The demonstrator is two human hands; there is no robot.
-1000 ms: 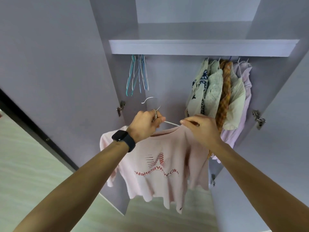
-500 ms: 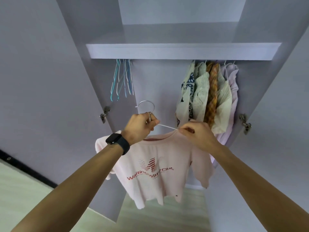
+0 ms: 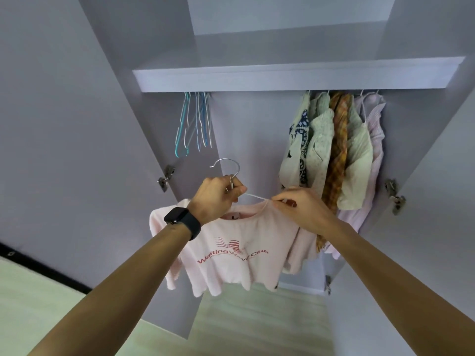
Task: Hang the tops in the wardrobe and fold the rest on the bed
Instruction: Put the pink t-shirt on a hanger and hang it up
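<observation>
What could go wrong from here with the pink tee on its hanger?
1. Bare wire shows between the left hand and the right hand. The pink T-shirt seems only partly seated on the hanger and might slip off that side.
2. The shelf hides the rail, so the hook could miss it.
3. The hung tops are close, so a sleeve may snag.

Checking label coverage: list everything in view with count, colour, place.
T-shirt: 1, pale pink, red print, on the held hanger
hanger: 1, white wire, silver hook, in the left hand
empty hangers: several, blue and white, left under the shelf
hung tops: about six, mixed patterns, right under the shelf
shelf: 1, lilac, across the wardrobe
hinges: 3, metal, door edges
floor: 1, pale wood, below
watch: 1, black, left wrist
left hand: 1, grips the hanger's neck
right hand: 1, pinches the T-shirt's neckline
</observation>
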